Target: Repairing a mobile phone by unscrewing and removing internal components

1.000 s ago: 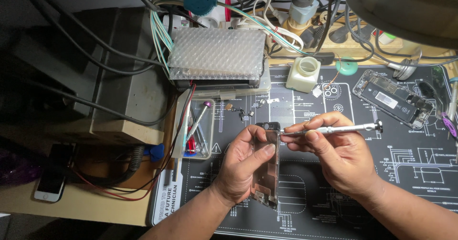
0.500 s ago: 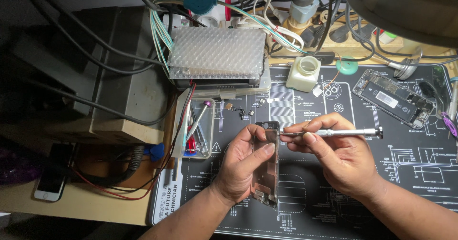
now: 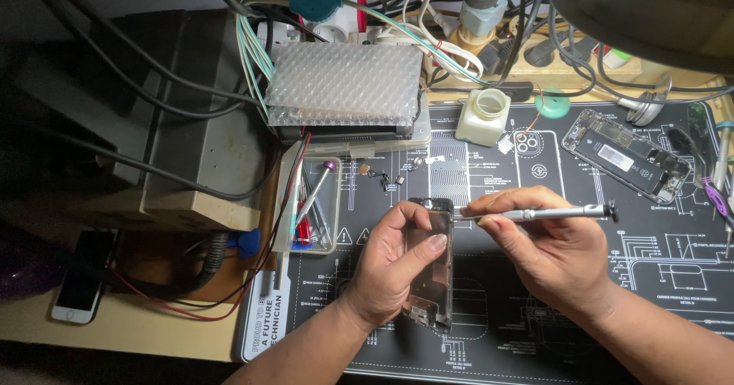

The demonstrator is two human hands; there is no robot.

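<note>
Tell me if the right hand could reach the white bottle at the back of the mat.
Probably yes: the mat between the right hand and the white bottle looks bare, but that hand holds a screwdriver.

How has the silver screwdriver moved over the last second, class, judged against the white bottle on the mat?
Cannot tell of any real move: the screwdriver lies about level below the white bottle, as before.

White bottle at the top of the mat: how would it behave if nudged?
The white bottle looks squat with a wide base, so it would probably slide rather than tip. It stands upright on the flat mat, so rolling seems unlikely. Likely light plastic; how full it is cannot be seen.
</note>
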